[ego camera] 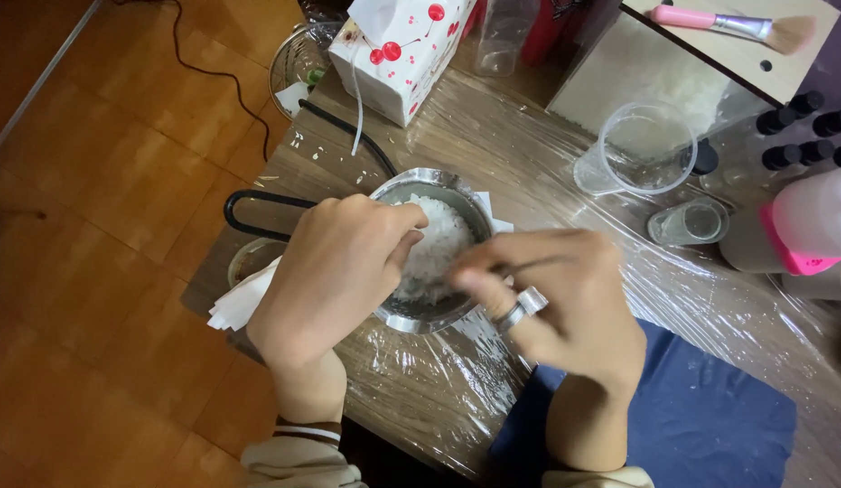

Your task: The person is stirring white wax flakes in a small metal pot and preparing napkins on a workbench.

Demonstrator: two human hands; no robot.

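A small steel pot with a black loop handle sits on a table covered in clear plastic film. White flakes fill it. My left hand rests over the pot's near left rim, fingers curled down against it. My right hand, with a silver ring on one finger, reaches in from the right, its blurred fingertips pinched over the flakes. Whether it holds a thin tool or some flakes, I cannot tell.
White paper lies under the pot. A clear plastic cup, a small glass, a white tissue box with red cherries, a pink-capped bottle, dark-capped bottles, a pink brush and a blue cloth surround it.
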